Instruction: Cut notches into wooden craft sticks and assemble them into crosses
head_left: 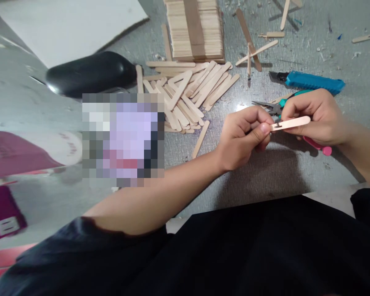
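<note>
My left hand (248, 133) pinches one end of a wooden craft stick (297, 122) between thumb and fingers. A dark slot or mark shows on the stick near that thumb. Curled close behind the stick, my right hand (317, 117) has its thumb and index finger against it; part of its grip is hidden. Teal-handled needle-nose pliers (274, 107) lie just beyond my hands, their handle partly covered by the right one. From under the right hand sticks out a pink piece (319, 146), its kind unclear.
A blue utility knife (316, 81) lies at the far right, blade exposed. Loose craft sticks (185, 96) are heaped before a banded stack of sticks (175, 31). Several stick pieces lie crossed (249, 51) beyond. A black rounded object (92, 74) and white sheet (70, 24) are left.
</note>
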A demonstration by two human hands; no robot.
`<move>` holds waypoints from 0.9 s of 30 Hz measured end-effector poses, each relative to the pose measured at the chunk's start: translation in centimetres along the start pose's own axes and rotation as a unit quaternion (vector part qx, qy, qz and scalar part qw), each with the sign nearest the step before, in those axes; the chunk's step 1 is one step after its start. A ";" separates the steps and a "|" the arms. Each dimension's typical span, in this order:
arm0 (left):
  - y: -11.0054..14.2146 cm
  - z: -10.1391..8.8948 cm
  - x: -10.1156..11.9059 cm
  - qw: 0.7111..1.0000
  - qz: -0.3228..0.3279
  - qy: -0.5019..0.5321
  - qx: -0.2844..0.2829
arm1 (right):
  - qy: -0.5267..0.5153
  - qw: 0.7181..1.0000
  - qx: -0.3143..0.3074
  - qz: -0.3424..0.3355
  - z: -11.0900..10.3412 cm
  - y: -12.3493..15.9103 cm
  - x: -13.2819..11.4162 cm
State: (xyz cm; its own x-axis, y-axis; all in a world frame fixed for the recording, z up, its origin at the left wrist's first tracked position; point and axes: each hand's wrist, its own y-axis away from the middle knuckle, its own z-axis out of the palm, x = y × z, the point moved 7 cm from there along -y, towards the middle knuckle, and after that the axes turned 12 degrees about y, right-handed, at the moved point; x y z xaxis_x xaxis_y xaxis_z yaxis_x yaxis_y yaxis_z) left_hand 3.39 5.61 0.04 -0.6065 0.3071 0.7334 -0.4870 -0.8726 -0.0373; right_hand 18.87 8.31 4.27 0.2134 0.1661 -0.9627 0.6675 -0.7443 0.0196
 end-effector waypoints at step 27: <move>-0.5 -0.1 -0.3 0.999 0.007 0.032 -0.033 | 0.305 0.915 0.138 -0.224 0.1 1.2 -3.3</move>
State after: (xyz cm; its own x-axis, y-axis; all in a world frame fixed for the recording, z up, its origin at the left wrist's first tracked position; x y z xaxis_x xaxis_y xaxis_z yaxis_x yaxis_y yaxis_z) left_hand 3.74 5.97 -0.29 -0.6519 0.3210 0.6870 -0.5169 -0.8510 -0.0929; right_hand 18.92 6.86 7.41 0.3782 0.7622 -0.5254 0.5973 -0.6345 -0.4905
